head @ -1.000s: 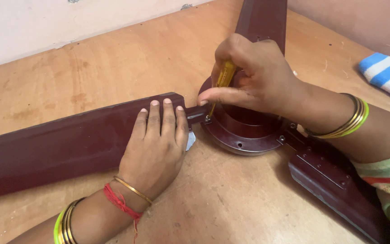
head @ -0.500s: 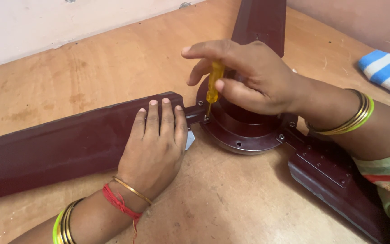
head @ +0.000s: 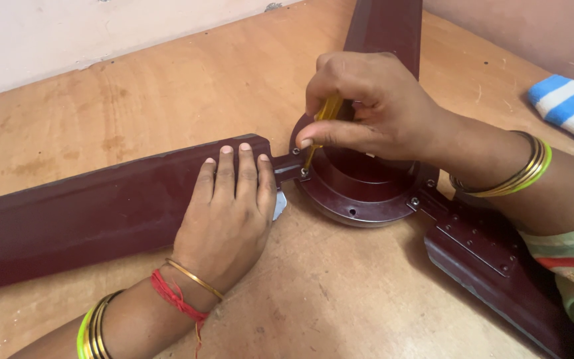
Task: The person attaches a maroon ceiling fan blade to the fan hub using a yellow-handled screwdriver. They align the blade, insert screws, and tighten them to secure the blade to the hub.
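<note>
My left hand (head: pixel 230 213) presses flat on the maroon fan blade (head: pixel 88 216); my right hand (head: pixel 373 110) grips a yellow screwdriver (head: pixel 323 119) at the hub screw (head: pixel 304 172).

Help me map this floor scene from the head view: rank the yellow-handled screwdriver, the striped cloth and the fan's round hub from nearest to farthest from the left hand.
1. Round hub, just right of the left hand, which lies flat on a blade.
2. Yellow-handled screwdriver, up right, gripped by the right hand.
3. Striped cloth, at the far right edge.
</note>
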